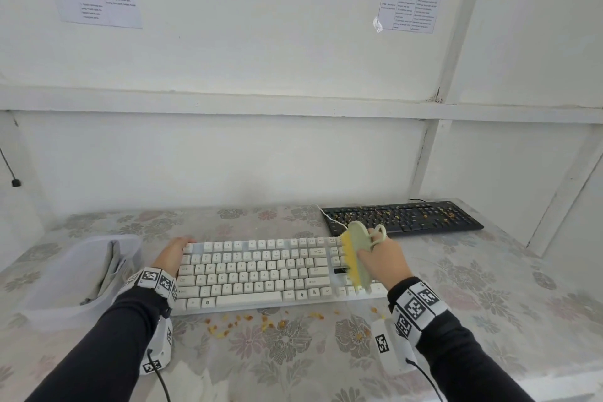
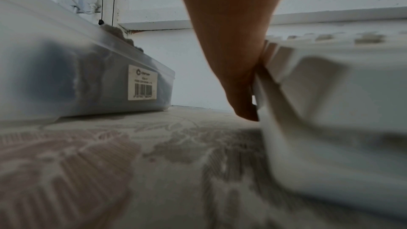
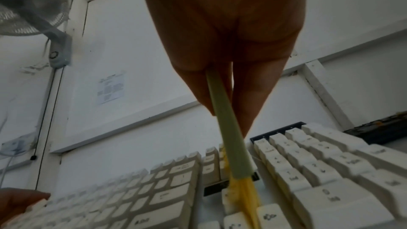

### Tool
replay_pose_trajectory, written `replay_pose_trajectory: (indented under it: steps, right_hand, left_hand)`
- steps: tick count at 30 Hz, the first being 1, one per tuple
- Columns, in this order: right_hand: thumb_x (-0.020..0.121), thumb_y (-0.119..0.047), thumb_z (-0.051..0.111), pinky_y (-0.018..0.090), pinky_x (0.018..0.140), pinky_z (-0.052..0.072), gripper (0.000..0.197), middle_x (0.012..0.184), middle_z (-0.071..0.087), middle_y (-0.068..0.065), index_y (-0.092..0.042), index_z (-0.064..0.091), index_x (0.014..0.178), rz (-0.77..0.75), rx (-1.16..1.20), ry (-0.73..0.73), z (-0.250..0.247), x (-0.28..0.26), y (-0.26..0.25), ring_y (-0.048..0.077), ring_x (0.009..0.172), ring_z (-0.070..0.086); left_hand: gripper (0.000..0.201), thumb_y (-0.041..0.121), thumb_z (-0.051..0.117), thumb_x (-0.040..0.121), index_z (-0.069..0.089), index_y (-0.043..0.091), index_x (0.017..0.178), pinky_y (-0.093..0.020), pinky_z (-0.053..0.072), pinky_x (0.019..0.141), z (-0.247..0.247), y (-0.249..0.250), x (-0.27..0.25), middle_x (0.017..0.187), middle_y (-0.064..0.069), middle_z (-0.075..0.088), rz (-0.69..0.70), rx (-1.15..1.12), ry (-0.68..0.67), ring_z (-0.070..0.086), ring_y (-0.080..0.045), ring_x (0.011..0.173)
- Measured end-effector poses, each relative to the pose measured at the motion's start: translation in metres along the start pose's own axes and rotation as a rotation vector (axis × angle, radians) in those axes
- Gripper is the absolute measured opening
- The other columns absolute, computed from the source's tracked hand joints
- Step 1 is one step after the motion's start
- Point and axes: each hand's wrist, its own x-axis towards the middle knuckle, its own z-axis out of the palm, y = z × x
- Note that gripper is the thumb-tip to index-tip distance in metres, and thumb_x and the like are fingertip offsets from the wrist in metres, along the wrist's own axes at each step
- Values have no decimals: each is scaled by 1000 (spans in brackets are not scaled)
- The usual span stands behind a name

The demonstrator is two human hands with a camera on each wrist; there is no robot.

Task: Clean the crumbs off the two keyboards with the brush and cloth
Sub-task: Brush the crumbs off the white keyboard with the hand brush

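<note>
The white keyboard (image 1: 261, 271) lies in the middle of the table. My left hand (image 1: 176, 248) grips its left end, with the fingers curled over the far corner and a fingertip (image 3: 19, 199) on the keys. My right hand (image 1: 375, 254) holds the brush (image 1: 357, 258), which has a green back and yellow bristles. The bristles press between the arrow keys and the number pad (image 3: 242, 191). Crumbs (image 1: 261, 320) lie scattered on the table just in front of this keyboard. The black keyboard (image 1: 401, 217) sits at the back right, dotted with crumbs. A grey cloth (image 1: 111, 268) lies in the bin.
A translucent plastic bin (image 1: 65, 287) stands left of the white keyboard, close to my left wrist (image 2: 66, 69). The white wall runs right behind the table (image 1: 293, 369), and a white post stands at the far right. The white keyboard's cable (image 1: 323, 212) runs past the black keyboard.
</note>
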Motion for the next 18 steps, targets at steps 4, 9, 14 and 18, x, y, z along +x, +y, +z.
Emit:
replay_pose_trajectory:
  steps: [4,9,14,18]
  right_hand:
    - [88,-14,50,12,41,29,32,61,40,0,-11,38,58,61,-93,-101,-4,-4,9,6,51,40]
    - [87,-13,50,17,48,47,23,67,48,1,-11,41,67,85,-95,-169,-13,-14,6,13,60,54]
    - [87,-10,51,12,47,43,18,77,55,6,-1,53,103,-26,44,21,-18,-6,-1,15,62,52]
    - [89,-11,54,9,44,36,25,80,55,3,-5,56,114,-188,149,190,-8,-5,-6,10,58,49]
  left_hand:
    - [43,54,63,64,63,23,95,-55,43,99,-15,-33,55,118,-16,63,-43,-22,-17,61,-36,107]
    - [29,37,55,83,57,13,100,-50,41,103,-3,-6,9,127,-22,55,-13,16,-3,52,-39,119]
    - [43,57,63,60,64,24,88,-57,43,100,-17,-36,52,118,-18,61,-74,-26,-39,60,-37,108]
    - [36,55,65,60,62,28,84,-57,44,98,-16,-32,49,114,-17,64,-100,-48,-37,61,-37,106]
